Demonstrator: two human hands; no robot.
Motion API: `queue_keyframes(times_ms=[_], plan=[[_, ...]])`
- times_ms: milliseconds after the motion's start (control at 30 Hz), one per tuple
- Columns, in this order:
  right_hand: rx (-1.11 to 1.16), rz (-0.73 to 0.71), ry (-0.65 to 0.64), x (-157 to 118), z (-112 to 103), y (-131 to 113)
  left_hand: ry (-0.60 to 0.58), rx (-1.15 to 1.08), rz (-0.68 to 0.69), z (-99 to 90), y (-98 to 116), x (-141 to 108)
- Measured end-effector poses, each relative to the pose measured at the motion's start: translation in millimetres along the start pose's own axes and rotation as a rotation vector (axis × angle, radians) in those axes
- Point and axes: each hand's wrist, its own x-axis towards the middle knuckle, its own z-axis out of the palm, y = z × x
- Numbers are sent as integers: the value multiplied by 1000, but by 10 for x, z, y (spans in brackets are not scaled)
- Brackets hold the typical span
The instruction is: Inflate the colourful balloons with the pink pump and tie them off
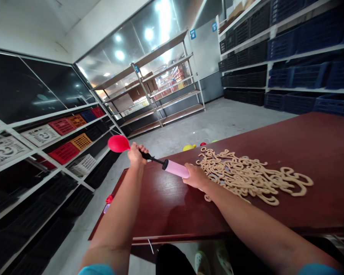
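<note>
A hand balloon pump [176, 169] with a pink barrel and a black end spans the space between my hands, tilted above the table. My left hand [137, 154] is closed around the black end, where the neck of a partly inflated red balloon [119, 143] meets it; the balloon bulges out to the left. At the other end, my right hand [196, 177] wraps around the pink barrel. Just right of that hand lies a tangled pile of tan, curly, tube-like strands [246, 173]. The balloon's mouth is hidden by my left fingers.
The dark red table [309, 152] stretches to the right. Beyond its far edge sit a yellow balloon [188, 147] and a red one [203, 144]. A small red item [109, 199] is by the left edge. Shelves with crates [61, 126] line the left; blue crates [309, 74] fill the right.
</note>
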Motion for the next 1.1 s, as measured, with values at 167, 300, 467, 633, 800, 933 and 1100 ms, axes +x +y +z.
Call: queue_keyframes(times_ms=[167,300,467,633,800,933,1100], plan=[[-23,-30,11,-18,-22,-8,30,-18,-14,-41,-412,-120],[-12,-30,-2,-30,-77,-69,48,-10,-36,-59,-297,-112],[-2,-35,-27,-10,-134,-84,46,-8,16,-105,270,72],[27,-56,-5,22,-81,-43,19,-19,60,-190,692,286],[-25,-23,-19,16,0,13,44,-46,68,-207,487,280],[-43,-40,-20,-3,16,31,38,-42,-11,-176,53,126],[-59,-55,1,-14,4,5,46,-47,-60,-127,-402,-122]])
